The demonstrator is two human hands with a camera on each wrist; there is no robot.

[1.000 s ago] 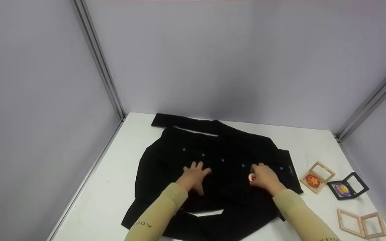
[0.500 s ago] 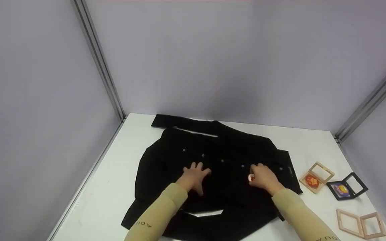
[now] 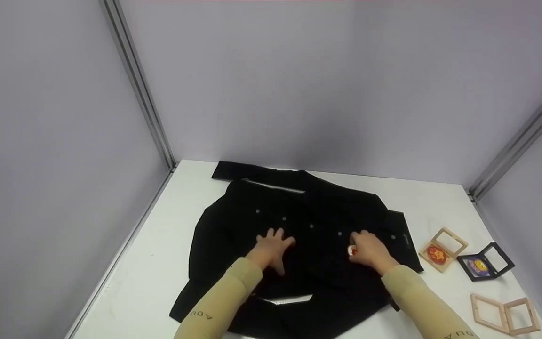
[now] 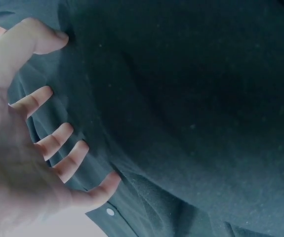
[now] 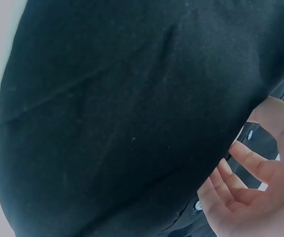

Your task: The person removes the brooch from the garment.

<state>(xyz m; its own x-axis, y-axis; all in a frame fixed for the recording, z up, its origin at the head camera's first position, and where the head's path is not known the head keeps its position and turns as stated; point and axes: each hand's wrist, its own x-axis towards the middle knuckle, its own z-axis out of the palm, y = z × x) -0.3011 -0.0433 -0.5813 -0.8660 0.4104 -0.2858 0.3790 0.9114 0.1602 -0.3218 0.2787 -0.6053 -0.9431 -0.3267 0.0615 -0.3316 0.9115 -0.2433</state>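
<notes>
A black long-sleeved shirt with a row of pale buttons lies spread flat, its collar end toward the left or right side not clear in the dark cloth. My left hand rests on the shirt's middle with fingers spread; in the left wrist view the fingertips lie against the dark fabric. Farther right, my right hand holds a small round red-and-white badge between thumb and fingers over the cloth. A fold of the shirt hides part of the right fingertips in the right wrist view.
To the right on the white table stand an opened wooden frame with a red-orange star badge, an opened black frame with a purple-and-yellow one, and a second opened wooden frame. Grey walls enclose the table's back and sides.
</notes>
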